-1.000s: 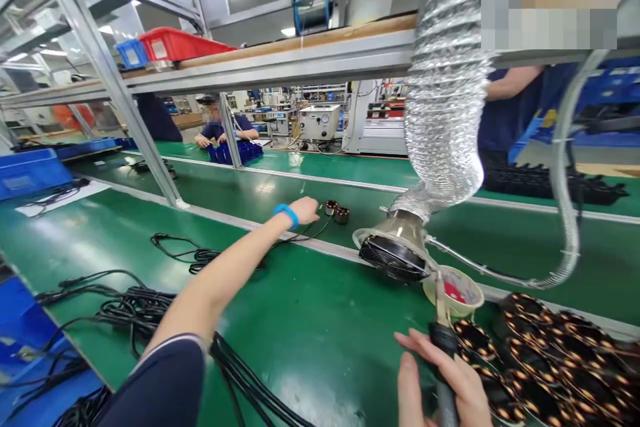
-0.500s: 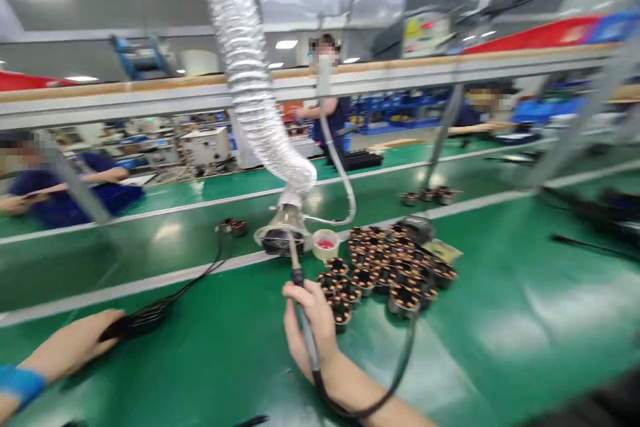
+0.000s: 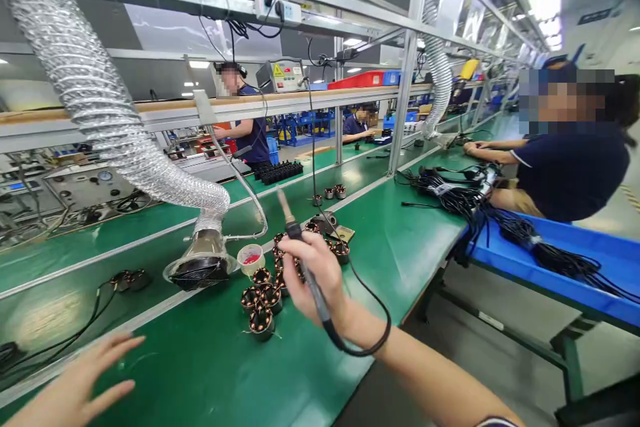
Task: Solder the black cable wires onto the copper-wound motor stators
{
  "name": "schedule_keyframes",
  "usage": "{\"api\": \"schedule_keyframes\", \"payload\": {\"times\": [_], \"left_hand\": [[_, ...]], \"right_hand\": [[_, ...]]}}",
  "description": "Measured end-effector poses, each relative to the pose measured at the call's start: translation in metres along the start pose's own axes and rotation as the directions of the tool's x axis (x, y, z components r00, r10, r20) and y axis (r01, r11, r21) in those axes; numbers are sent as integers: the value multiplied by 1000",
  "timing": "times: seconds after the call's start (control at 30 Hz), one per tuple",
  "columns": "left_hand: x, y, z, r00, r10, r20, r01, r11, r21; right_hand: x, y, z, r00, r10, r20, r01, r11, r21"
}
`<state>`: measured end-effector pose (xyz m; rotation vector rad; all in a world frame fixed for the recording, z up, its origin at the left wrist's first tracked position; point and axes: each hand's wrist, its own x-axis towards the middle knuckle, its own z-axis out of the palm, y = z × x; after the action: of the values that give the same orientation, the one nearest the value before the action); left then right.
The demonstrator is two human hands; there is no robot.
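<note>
A soldering iron (image 3: 310,280) is held in my right hand (image 3: 320,273), its tip pointing up and to the left and its cable looping under my wrist. Behind and left of that hand, several round copper-wound stators (image 3: 261,321) stand on the green bench (image 3: 200,373). My left hand (image 3: 95,373) is over the bench at the lower left, fingers spread, holding nothing. Between the hands and farther back are a fume extractor hood (image 3: 203,263) and a small round container with something pink inside (image 3: 251,259).
A silver duct (image 3: 125,127) hangs at the left. Black cable bundles (image 3: 445,190) lie at the bench's far right, beside a blue tray (image 3: 590,253) with more cables. One person (image 3: 570,147) sits at the right; others are across the bench.
The view has swung right. My left hand has let go of the black cables and its fingers have opened. My right hand still holds the iron, now in front of the stators.
</note>
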<state>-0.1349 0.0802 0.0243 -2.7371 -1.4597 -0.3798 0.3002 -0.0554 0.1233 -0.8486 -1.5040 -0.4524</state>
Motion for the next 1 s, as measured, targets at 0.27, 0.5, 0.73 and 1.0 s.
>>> {"api": "schedule_keyframes", "payload": {"times": [0.27,0.5,0.73,1.0], "left_hand": [[67,224,-53,944,114,310,83,826,-557],[199,297,-51,982,40,186,126,595,-793],[306,338,3,978,-20,210,175,631,-756],[420,356,54,965,-145,219,252,745,-618]], "right_hand": [[-13,165,-61,980,-4,-199,-100,855,-508],[-39,267,-67,952,140,-273,-290,701,-651],[-68,323,-74,941,159,-298,-326,657,-680],[-95,354,-75,931,225,-287,-363,633,-684]]}}
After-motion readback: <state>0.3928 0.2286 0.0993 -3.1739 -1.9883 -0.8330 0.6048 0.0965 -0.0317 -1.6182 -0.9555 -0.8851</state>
